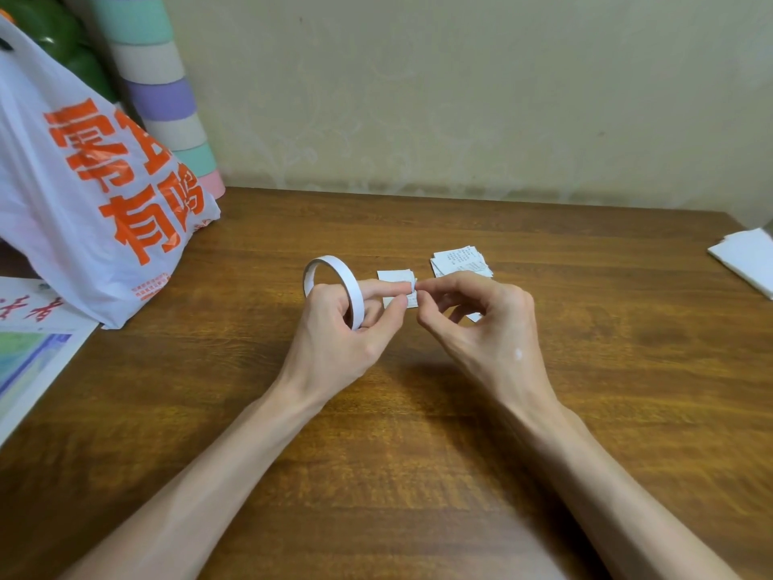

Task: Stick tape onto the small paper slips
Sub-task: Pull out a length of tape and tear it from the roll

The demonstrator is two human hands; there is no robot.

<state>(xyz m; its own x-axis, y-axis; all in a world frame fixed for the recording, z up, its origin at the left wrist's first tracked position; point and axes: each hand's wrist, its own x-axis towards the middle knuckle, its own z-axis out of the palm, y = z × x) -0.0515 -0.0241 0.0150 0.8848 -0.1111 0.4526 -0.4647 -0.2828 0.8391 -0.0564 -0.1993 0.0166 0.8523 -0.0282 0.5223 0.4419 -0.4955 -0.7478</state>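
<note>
A thin white tape roll [330,265] stands on edge above the wooden table, and my left hand [339,332] holds it with fingers through the ring, thumb and forefinger stretched to the right. My right hand [481,324] pinches the loose tape end [415,286] right at my left fingertips. Just behind the fingers lies a small white paper slip [393,275], partly hidden. A pile of printed paper slips [460,261] sits further right at the back, and another slip [474,316] peeks out under my right hand.
A white plastic bag with orange characters [96,194] stands at the left, with a striped pastel cylinder [167,98] behind it. Printed sheets [29,349] lie at the left table edge. Folded white paper [748,257] rests at the far right. The wall runs along the table's back.
</note>
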